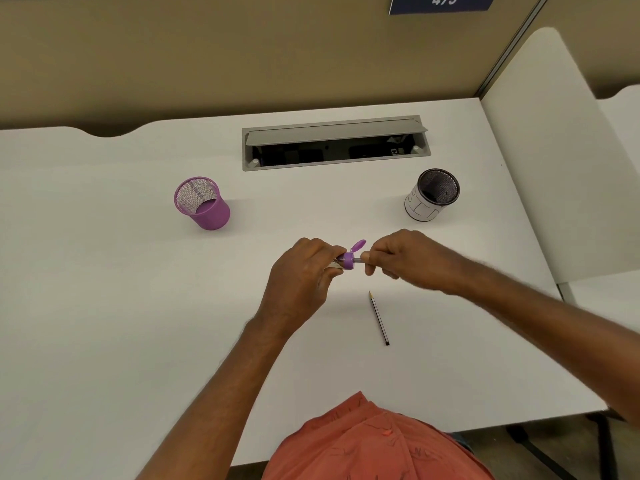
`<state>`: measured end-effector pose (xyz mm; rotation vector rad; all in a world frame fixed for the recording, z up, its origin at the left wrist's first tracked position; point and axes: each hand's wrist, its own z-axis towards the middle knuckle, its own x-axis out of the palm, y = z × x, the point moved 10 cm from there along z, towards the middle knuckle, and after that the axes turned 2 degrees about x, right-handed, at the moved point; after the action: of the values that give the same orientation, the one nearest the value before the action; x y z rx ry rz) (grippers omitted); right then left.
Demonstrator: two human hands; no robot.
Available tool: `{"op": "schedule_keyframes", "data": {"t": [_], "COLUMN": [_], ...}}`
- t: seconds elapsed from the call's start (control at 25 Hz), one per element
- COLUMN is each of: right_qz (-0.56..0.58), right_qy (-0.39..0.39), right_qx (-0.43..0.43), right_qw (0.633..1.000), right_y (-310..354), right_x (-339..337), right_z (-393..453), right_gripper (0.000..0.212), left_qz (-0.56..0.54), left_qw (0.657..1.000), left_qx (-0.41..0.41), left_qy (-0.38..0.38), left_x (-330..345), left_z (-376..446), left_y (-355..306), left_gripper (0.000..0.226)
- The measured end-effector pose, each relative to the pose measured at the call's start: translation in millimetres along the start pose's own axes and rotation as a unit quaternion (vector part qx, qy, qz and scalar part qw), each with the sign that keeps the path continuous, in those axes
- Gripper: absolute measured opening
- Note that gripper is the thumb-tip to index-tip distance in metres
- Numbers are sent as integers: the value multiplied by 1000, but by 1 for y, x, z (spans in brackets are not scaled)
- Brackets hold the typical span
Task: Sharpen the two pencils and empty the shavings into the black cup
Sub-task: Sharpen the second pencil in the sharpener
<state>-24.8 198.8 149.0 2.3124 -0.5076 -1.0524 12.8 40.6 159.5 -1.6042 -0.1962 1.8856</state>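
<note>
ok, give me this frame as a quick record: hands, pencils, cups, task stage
left hand: grips purple sharpener, lid flipped open
right hand: holds pencil pushed into the sharpener
second pencil: lies on desk, pointed tip away from the person
black cup: upright, far right, untouched
purple cup: upright, far left
stage: sharpening under way; shavings not yet emptied

Purple sharpener (347,259), purple mesh cup (202,203), black mesh cup (433,194) wrapped white, black pencil (379,318), white desk (138,271), orange patterned shirt (374,445).

White desk (138,271) with grey cable hatch (335,143) — tan partition wall (173,57) behind, blue sign (441,2).
</note>
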Motion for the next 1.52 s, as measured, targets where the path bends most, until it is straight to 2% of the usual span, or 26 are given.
{"op": "schedule_keyframes", "data": {"t": [0.08,0.12,0.24,0.28,0.32,0.36,0.4,0.44,0.52,0.56,0.6,0.64,0.72,0.8,0.84,0.92,1.0,1.04,1.12,1.2,1.28,1.32,1.36,1.4,1.44,1.52], "right_qz": [-152,-233,-441,-462,-464,-455,-434,-386,-181,-41,58,91,5,-154,-220,-360,-448,-456,-431,-346,-144,-13,71,88,56,-82], "right_qy": [-102,-157,-307,-335,-342,-329,-300,-249,-71,20,75,89,20,-100,-154,-250,-321,-333,-310,-219,-40,38,79,80,57,-47], "right_qx": [-109,-185,-334,-344,-344,-333,-301,-247,-89,-22,25,38,12,-88,-166,-297,-350,-357,-335,-229,-68,-5,28,26,13,-61], "right_qw": [977,942,774,745,741,758,795,853,977,999,995,991,1000,979,949,849,758,744,779,883,986,999,994,993,997,994], "right_y": [16,28,42,44,44,43,41,35,9,-1,-6,-5,-1,16,29,43,45,45,45,36,10,1,-3,-1,1,11], "right_x": [-3,-3,4,4,2,2,3,2,2,8,12,12,2,-6,-5,-1,3,3,1,-4,0,7,11,9,6,-3], "right_z": [-11,-19,-44,-47,-47,-43,-37,-26,-1,4,5,5,3,-8,-18,-36,-47,-48,-43,-22,0,3,4,4,4,-4], "right_gripper": [22,16,15,17,19,22,26,31,38,38,40,41,38,22,14,7,16,19,24,34,40,42,43,43,42,29], "left_qz": [-5,-9,-24,-28,-29,-29,-25,-18,-4,-2,-2,-4,-9,-14,-16,-21,-30,-33,-30,-19,-7,-4,-4,-5,-7,-13], "left_qw": [1000,1000,999,999,999,999,999,1000,1000,1000,1000,1000,1000,1000,1000,1000,999,999,999,1000,1000,1000,1000,1000,1000,1000], "left_qx": [-8,-13,-23,-23,-22,-22,-21,-18,-7,0,6,9,3,-4,-7,-12,-15,-15,-14,-11,0,9,15,16,12,4], "left_qy": [-1,1,9,11,11,9,5,1,1,4,5,6,6,6,6,8,12,14,10,2,5,8,10,11,11,10], "left_x": [-2,-3,-1,1,2,3,2,2,1,2,2,2,1,-1,-2,-3,-1,1,1,-1,-1,-1,-1,-1,-2,-4], "left_z": [1,1,2,1,1,1,1,2,3,3,3,3,3,5,5,6,4,3,3,3,5,5,5,6,6,7], "left_y": [4,6,8,7,5,5,5,4,2,0,-2,-3,-1,3,4,6,4,3,1,1,-2,-4,-6,-6,-5,-1], "left_gripper": [24,24,24,24,24,24,24,25,25,26,26,26,27,27,27,27,26,26,26,26,26,26,26,26,25,26]}}
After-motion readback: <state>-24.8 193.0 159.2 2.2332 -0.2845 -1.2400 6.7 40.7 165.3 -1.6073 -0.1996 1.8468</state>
